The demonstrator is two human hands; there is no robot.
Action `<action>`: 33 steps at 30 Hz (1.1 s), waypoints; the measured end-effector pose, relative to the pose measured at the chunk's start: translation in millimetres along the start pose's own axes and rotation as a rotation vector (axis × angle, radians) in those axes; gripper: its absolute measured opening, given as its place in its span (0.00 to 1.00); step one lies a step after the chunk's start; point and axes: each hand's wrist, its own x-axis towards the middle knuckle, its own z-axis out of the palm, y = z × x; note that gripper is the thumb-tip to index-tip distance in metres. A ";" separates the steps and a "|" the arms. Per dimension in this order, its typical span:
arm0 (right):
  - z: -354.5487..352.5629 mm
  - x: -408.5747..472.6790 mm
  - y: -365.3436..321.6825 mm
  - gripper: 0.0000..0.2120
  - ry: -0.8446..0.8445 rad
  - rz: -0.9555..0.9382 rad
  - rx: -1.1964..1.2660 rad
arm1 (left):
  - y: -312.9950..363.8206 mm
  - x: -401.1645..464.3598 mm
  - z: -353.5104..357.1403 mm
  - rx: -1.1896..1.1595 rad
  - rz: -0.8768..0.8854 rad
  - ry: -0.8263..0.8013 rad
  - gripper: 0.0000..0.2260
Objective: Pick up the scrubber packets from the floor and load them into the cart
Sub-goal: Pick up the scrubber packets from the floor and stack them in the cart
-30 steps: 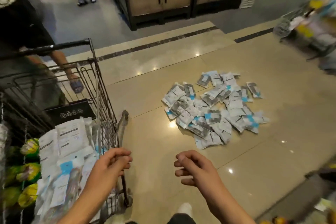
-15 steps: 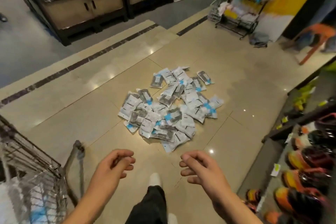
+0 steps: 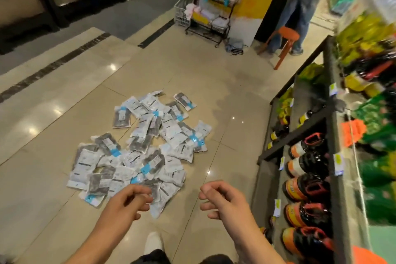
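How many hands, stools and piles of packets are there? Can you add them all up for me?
Hands: 2, the left hand and the right hand
Stools: 1, the orange stool
Piles: 1, the pile of scrubber packets, which overlap too much to count one by one
Total: 4

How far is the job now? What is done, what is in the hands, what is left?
Done: cannot tell, no cart is in view. In hand: nothing; the left hand and right hand hang empty, fingers curled, near the pile. Left: the whole pile of packets lies on the floor.
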 end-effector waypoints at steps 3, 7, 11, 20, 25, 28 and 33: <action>-18.3 20.4 -19.5 0.04 0.052 0.004 0.039 | 35.9 31.7 15.3 0.039 0.036 -0.044 0.08; -45.5 61.0 -41.6 0.05 0.089 0.022 0.083 | 70.6 71.1 41.4 0.099 0.065 -0.071 0.07; -67.9 119.5 -64.6 0.04 0.033 0.015 0.068 | 99.9 104.7 73.1 0.143 0.056 -0.055 0.07; -115.9 238.6 -127.3 0.04 -0.189 -0.001 -0.072 | 138.4 142.5 144.3 -0.103 -0.106 0.191 0.08; -127.0 290.6 -146.9 0.04 -0.231 0.053 -0.151 | 136.2 170.1 159.5 -0.184 -0.195 0.255 0.09; -127.1 325.5 -158.0 0.04 -0.238 0.107 -0.189 | 144.0 201.5 162.0 -0.233 -0.228 0.297 0.08; -120.0 400.8 -174.6 0.03 -0.205 0.193 -0.294 | 155.2 287.1 161.6 -0.292 -0.299 0.300 0.08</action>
